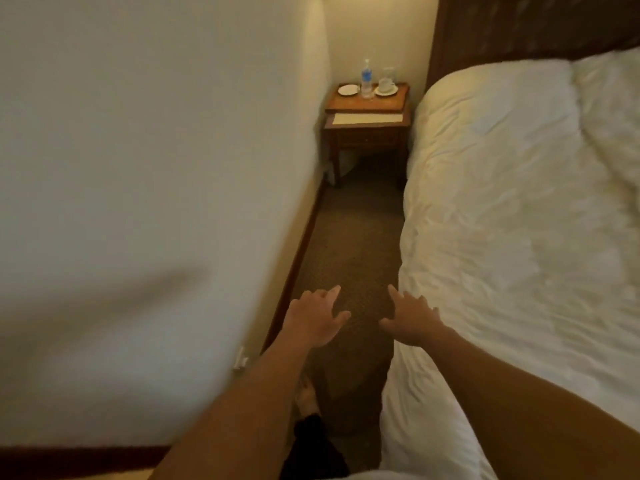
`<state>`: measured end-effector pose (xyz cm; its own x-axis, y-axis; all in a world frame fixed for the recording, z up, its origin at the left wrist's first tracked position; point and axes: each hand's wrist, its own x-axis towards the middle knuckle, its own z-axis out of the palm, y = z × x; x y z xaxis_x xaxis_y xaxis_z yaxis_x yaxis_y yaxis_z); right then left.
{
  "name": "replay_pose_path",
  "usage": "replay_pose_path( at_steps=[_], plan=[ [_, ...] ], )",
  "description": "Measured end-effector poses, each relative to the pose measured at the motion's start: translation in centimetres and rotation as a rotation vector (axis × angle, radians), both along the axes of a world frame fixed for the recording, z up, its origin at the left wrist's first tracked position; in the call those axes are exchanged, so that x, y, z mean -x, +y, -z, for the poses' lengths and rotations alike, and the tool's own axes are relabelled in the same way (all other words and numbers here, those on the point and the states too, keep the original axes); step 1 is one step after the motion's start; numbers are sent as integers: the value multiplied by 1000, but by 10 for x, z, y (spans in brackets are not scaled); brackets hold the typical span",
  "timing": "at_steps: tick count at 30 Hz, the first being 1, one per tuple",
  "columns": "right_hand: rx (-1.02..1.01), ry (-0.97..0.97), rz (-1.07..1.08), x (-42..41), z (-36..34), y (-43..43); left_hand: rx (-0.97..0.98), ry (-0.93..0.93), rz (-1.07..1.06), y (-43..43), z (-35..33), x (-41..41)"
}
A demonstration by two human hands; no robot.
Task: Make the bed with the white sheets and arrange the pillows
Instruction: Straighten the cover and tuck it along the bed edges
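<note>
Your 2 bare forearms reach forward from the bottom of the view, nearest the lens. At their ends the fingers (333, 293) of your left hand (313, 318) are spread and relaxed, holding nothing, above the carpet (356, 237) in the narrow gap beside the bed. Your right hand (414, 318) is splayed the same way and empty, its index finger pointing ahead. Its outer fingertips sit at the edge of the white sheets (502, 202); you cannot tell whether they touch the fabric. Your right forearm crosses above the near corner of that bedding. The white sheets lie rumpled and creased over the whole bed on your right, draping down its side toward the floor. Up by the dark headboard (519, 26) a second white bulk (613, 109) rises beside them; it is too blurred to tell whether it is a pillow or a fold. On your left runs the pale wall (138, 133) with a dark baseboard (298, 265). At the far end of the gap a wooden nightstand (367, 136) stands between wall and bed, bearing a tray (367, 102) with 1 water bottle (366, 76), a cup (385, 84) on a saucer and a small plate (347, 89).
</note>
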<state>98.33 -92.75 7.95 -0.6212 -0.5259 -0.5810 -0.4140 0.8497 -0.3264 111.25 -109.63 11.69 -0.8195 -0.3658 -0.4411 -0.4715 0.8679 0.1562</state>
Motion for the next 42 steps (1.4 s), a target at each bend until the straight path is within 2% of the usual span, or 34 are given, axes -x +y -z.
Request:
replay_pose_path(
  at_steps=[10, 18, 26, 31, 35, 42],
  plan=[
    [-80, 5, 219, 112, -7, -143, 6, 2, 322, -161, 1, 179],
    [-76, -32, 397, 234, -2, -215, -60, 3, 402, -241, 14, 318],
    [-58, -49, 381, 432, 9, -293, -77, -19, 374, -317, 24, 502],
    [-33, 4, 365, 554, -14, -341, -104, 108, 320, -353, 1, 619],
    [-1, 21, 400, 633, -21, -380, -74, 108, 284, -391, 6, 699],
    [-44, -1, 526, 778, 4, -407, -24, 75, 478, -441, 34, 874]
  ],
)
